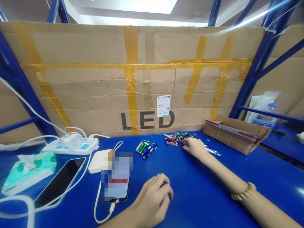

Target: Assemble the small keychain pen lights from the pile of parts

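My right hand (195,147) reaches far across the blue table to a loose pile of small keychain flashlights (176,138), its fingertips touching them; whether it grips one is hidden. A second, tidier bunch of keychain flashlights (145,148), green, blue and black, lies to the left of the pile. My left hand (155,196) rests near the table's front edge with its fingers curled loosely and nothing visible in them, just right of a phone (117,180) on a white cable. A beaded bracelet (244,192) sits on my right wrist.
A torn cardboard box (234,133) lies at the right. At the left are a white power strip (71,145), a white power bank (99,161), a dark phone (59,182) and a tissue pack (28,171). A large taped cardboard sheet (95,85) marked LED stands behind.
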A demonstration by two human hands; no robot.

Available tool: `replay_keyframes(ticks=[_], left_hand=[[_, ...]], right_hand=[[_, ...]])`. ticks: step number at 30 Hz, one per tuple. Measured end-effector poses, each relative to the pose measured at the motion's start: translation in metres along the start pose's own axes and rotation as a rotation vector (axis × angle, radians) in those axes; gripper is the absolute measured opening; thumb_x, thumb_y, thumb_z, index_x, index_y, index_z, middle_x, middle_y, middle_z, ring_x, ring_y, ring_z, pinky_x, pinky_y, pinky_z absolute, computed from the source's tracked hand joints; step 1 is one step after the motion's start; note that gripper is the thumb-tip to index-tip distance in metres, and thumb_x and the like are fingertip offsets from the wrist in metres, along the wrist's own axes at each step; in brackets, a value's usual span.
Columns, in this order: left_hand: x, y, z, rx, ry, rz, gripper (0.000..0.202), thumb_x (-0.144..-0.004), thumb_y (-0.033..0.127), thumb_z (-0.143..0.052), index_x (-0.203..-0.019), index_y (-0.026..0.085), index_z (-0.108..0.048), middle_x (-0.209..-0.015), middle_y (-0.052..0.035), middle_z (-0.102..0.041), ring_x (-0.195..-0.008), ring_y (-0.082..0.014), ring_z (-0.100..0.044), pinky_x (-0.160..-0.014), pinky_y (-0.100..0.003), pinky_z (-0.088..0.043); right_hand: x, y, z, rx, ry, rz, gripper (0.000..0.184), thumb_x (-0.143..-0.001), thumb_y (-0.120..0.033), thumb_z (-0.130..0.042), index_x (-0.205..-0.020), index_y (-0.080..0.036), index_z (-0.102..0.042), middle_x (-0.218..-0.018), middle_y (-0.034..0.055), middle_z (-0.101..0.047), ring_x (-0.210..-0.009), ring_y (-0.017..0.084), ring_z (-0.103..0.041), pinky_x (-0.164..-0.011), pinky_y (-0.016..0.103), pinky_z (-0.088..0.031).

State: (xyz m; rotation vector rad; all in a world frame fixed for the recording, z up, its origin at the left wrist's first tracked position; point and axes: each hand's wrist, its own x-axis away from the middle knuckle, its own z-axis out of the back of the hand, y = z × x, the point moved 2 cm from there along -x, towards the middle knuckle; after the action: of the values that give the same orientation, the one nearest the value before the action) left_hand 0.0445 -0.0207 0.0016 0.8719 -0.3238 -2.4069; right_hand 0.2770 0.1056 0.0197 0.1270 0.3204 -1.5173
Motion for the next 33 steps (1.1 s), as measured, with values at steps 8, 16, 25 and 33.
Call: replay_keyframes(ticks=[8,16,25,33], left_hand=[[-0.005,-0.001,0.001,0.043,0.021,0.063,0.024,-0.079,0.002,-0.035,-0.087,0.021,-0.048,-0.083,-0.0036,-0.054,-0.073,-0.0148,-0.054,-0.069,-0.026,-0.046],[-0.005,-0.017,-0.006,-0.020,0.163,0.346,0.042,-0.082,0.012,-0.041,-0.122,0.021,-0.036,-0.112,-0.0117,-0.050,-0.100,-0.0235,-0.052,-0.080,-0.037,-0.047],[-0.009,-0.023,-0.005,0.224,0.038,0.642,0.021,-0.088,0.031,-0.035,-0.078,0.019,-0.050,-0.078,-0.0048,-0.061,-0.076,-0.0208,-0.057,-0.071,-0.033,-0.045],[-0.014,-0.016,-0.001,0.317,0.030,0.639,0.032,-0.090,0.040,-0.033,-0.072,0.019,-0.048,-0.070,-0.0016,-0.054,-0.067,-0.0174,-0.050,-0.062,-0.028,-0.036]], right_hand=[[0.000,0.006,0.008,-0.070,0.011,-0.083,0.017,-0.072,-0.021,-0.059,-0.084,-0.019,-0.071,-0.086,0.0077,-0.071,-0.084,0.026,-0.065,-0.063,0.029,-0.045],[0.053,-0.067,0.030,-0.628,-0.097,0.573,0.017,-0.080,-0.031,-0.059,-0.089,-0.019,-0.069,-0.077,0.0006,-0.068,-0.066,0.011,-0.061,-0.062,0.019,-0.045],[0.059,-0.073,0.030,-0.633,-0.096,0.544,0.024,-0.083,-0.042,-0.056,-0.093,-0.022,-0.066,-0.083,-0.0009,-0.068,-0.072,0.011,-0.061,-0.064,0.019,-0.045],[-0.001,0.025,-0.001,-0.006,0.019,-0.045,0.035,-0.078,-0.030,-0.062,-0.105,-0.010,-0.064,-0.110,0.0191,-0.061,-0.102,0.034,-0.055,-0.078,0.043,-0.042]])
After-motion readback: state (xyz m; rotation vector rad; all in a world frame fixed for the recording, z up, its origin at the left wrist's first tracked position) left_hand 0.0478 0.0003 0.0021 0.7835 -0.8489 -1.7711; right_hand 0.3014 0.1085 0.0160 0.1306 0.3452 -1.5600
